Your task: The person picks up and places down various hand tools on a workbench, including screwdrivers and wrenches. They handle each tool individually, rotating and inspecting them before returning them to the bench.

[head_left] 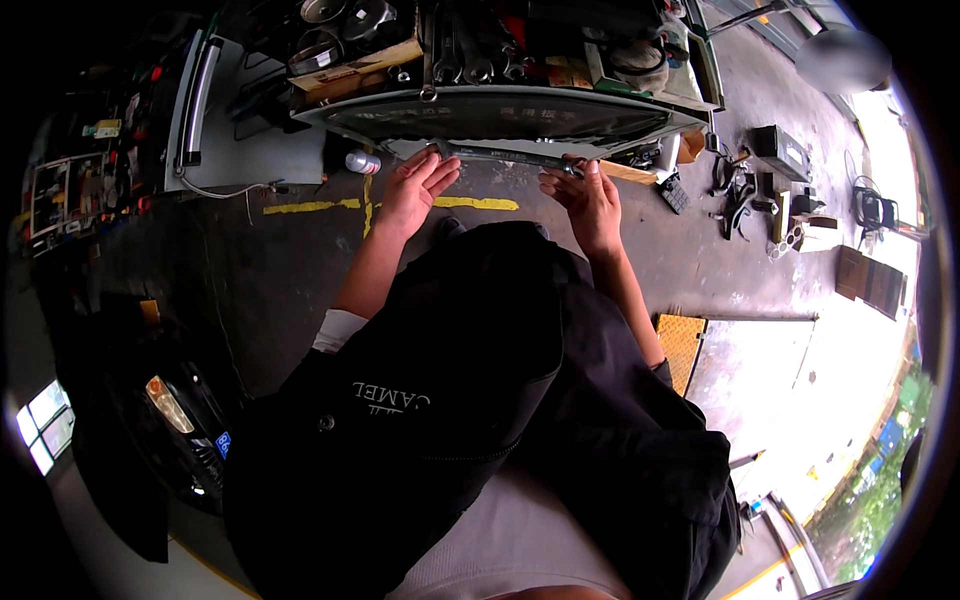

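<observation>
A long, narrow, dark bar point(510, 156) with light markings spans the gap between my two hands, in front of the workbench. At its left end is my left hand point(410, 192), palm turned up, its fingertips and thumb against the bar. My right hand point(592, 205) has its fingers curled round the other end, where a small shiny metal piece point(571, 168) shows beside the thumb. What kind of thing the bar is, I cannot make out.
The workbench point(490, 112) carries several wrenches point(470, 55) and a wooden-edged tray point(355, 70) of round metal parts. A white spray can point(362, 161) stands left on the floor, by yellow floor lines point(470, 203). At right lie straps point(738, 200) and a black box point(782, 153).
</observation>
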The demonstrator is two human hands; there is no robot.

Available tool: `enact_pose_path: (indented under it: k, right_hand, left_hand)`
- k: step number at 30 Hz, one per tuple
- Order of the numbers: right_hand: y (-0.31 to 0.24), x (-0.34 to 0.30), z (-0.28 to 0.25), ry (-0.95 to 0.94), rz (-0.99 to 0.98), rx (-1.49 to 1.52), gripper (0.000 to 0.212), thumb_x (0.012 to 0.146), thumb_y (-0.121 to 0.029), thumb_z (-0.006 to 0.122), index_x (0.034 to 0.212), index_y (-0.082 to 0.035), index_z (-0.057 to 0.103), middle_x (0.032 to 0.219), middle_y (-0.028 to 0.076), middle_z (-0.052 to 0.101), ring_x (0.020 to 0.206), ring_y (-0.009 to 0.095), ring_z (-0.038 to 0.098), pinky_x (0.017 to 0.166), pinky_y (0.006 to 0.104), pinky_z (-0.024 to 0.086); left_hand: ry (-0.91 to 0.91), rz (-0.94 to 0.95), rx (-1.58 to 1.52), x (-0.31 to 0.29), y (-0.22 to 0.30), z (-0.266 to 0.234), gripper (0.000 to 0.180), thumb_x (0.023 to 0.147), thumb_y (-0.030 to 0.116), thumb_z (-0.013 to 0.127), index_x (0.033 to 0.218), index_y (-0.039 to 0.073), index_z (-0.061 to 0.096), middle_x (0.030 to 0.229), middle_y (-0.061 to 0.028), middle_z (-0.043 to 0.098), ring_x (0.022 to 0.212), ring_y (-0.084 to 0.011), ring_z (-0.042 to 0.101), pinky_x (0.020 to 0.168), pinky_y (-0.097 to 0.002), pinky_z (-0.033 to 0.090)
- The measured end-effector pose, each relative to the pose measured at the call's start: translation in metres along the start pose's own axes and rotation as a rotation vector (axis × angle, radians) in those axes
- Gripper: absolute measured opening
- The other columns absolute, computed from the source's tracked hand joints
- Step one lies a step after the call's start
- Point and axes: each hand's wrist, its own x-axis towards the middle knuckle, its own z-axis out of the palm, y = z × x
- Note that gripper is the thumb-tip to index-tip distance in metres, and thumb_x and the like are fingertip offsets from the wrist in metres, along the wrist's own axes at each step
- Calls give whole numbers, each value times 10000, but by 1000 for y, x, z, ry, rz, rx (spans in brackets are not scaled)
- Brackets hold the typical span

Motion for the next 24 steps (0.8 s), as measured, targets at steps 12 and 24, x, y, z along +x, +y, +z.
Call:
enact_pose_path:
  k: [12,24]
  right_hand:
    - [5,-16,-30,56,-35,16,441,1094,-380,447,1273,8,556,1128,238,700,1034,319,703,956,451,554]
    - [2,-29,-57,131,8,-24,450,1093,-399,444,1231,7,579,1036,208,715,958,292,719,897,416,578]
  left_hand:
    - [-39,-51,33,-3,-11,18,135,1013,102,609,1099,48,699,1132,-151,725,1128,-295,692,1023,-412,549]
    - [13,-129,76,-17,-44,25,175,1035,105,558,1131,50,692,1197,-182,703,1164,-299,672,1039,-398,533]
